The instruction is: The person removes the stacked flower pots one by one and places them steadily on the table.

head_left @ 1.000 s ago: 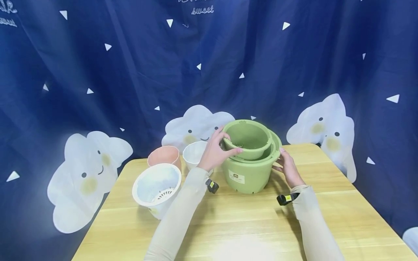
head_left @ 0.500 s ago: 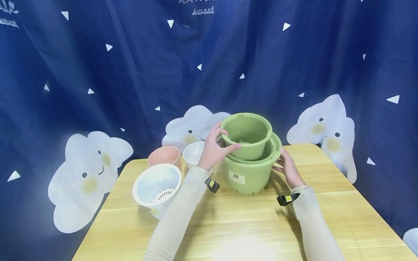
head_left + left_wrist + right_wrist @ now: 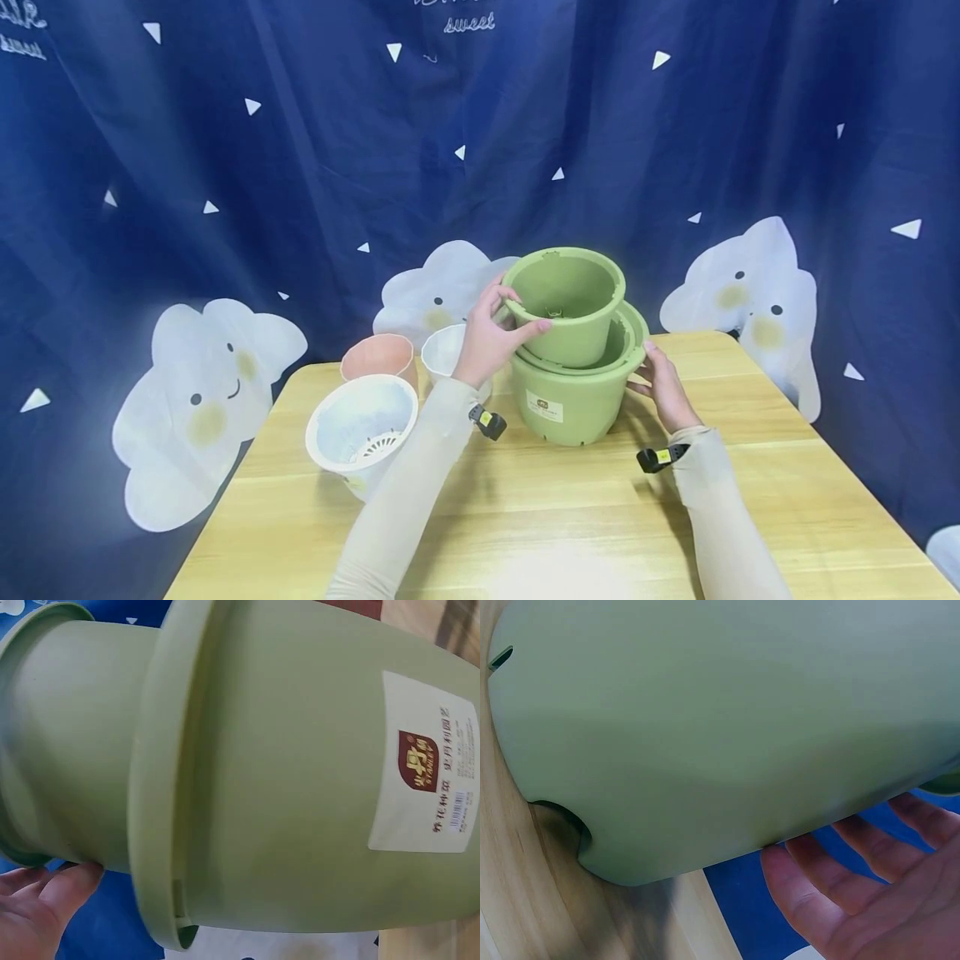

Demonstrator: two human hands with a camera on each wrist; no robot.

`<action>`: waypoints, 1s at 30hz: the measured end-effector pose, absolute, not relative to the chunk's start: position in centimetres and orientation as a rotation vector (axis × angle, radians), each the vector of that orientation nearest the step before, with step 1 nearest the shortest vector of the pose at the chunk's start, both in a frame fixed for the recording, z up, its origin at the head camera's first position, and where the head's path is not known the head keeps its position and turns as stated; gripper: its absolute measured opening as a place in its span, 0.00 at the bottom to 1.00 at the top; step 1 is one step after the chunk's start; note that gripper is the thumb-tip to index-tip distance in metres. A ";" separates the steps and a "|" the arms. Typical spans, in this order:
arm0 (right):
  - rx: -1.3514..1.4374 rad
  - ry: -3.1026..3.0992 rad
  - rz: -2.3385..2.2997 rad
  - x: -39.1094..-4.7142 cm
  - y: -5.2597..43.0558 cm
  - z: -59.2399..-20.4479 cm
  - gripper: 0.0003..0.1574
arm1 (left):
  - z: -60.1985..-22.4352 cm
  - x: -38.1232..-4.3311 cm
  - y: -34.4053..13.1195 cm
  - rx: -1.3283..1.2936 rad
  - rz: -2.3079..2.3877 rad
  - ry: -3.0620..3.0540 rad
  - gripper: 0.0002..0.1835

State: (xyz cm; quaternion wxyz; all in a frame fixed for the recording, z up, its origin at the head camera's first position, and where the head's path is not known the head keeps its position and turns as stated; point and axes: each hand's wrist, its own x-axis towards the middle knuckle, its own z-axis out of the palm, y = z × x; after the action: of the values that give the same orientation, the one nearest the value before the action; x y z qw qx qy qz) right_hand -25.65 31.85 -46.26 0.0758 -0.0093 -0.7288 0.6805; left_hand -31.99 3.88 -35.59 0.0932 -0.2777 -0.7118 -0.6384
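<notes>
My left hand [image 3: 489,335] grips the near-left rim of a smaller green flower pot [image 3: 592,329], thumb at the front and fingers over the left side. This pot stands well up out of the mouth of a larger green flower pot [image 3: 567,410], its lower part hidden inside. In the left wrist view the larger pot's white label [image 3: 424,761] shows. An inner rim is visible within the larger pot, which rests on the table. My right hand [image 3: 666,387] holds the larger pot at its right rim; fingertips [image 3: 780,862] touch its outer wall in the right wrist view.
Left of the green pots stand a pink pot [image 3: 378,357], a small white pot [image 3: 442,354] and a wider white pot with a slotted base [image 3: 326,450]. My left forearm passes in front of them. The wooden table [image 3: 570,517] backs onto a blue curtain [image 3: 330,167].
The smaller green pot has risen out of the larger one, with my left hand lifting it. The right hand and larger pot have stayed in place.
</notes>
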 end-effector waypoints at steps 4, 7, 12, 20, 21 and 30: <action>-0.025 -2.184 2.040 -25.6 31.9 -46.2 0.44 | -35.1 -31.9 3.8 -0.840 -1.922 -2.062 0.27; -0.020 -2.185 2.042 -25.5 31.9 -46.3 0.43 | -34.8 -31.8 3.7 -0.848 -1.939 -2.041 0.27; -0.036 -2.176 2.049 -25.6 31.9 -46.3 0.43 | -34.0 -31.5 3.4 -0.826 -1.965 -2.012 0.26; -0.039 -2.173 2.049 -25.6 31.9 -46.4 0.45 | -33.0 -31.3 2.9 -0.794 -1.975 -1.976 0.30; -0.030 -2.176 2.047 -25.6 31.9 -46.5 0.45 | -32.9 -31.2 2.8 -0.795 -1.977 -1.967 0.31; -0.011 -2.171 2.038 -25.5 31.8 -46.3 0.44 | -31.9 -30.8 1.9 -0.817 -2.019 -1.889 0.31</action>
State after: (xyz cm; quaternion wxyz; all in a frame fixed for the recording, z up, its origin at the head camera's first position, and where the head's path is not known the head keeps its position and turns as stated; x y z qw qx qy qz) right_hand -25.53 31.75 -46.33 0.0819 -0.0036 -0.7266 0.6822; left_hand -30.81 1.88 -31.88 0.1287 -0.2811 -0.6498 -0.6944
